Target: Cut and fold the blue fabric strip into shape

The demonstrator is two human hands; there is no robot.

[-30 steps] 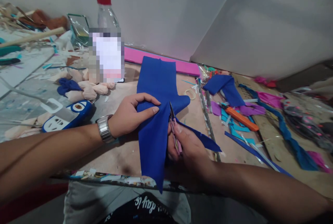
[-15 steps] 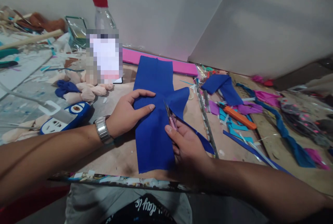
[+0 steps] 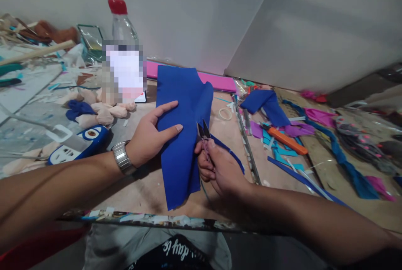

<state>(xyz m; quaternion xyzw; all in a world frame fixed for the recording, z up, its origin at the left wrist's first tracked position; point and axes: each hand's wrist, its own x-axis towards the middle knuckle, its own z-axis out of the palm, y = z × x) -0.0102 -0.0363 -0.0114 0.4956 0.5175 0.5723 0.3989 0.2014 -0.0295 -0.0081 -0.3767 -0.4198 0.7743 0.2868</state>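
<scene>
A piece of deep blue cloth (image 3: 179, 157) lies before me on the board, its right side folded and raised. On its left edge is my left hand (image 3: 149, 134), with thumb and index finger stretched over the top and the other fingers hidden. This hand holds the cloth. My right hand (image 3: 220, 165) is closed round a pair of pink-handled thread snips (image 3: 204, 134) at the cloth's right edge. Their two dark blades point away from me and stand apart. A narrow blue strip (image 3: 230, 153) shows behind the right hand.
At the left are a blue-and-white power strip (image 3: 78, 142), pale cloth bundles (image 3: 103, 115) and a red-capped bottle (image 3: 124, 27) behind a blurred phone (image 3: 127, 67). A pink slab (image 3: 221, 82) lies by the wall. An orange cutter (image 3: 287, 140) and fabric scraps (image 3: 266, 104) lie right.
The snips have come back toward me and their blades have opened. The cloth's right side has folded over, uncovering a pale ring on the board. My left hand has shifted slightly left.
</scene>
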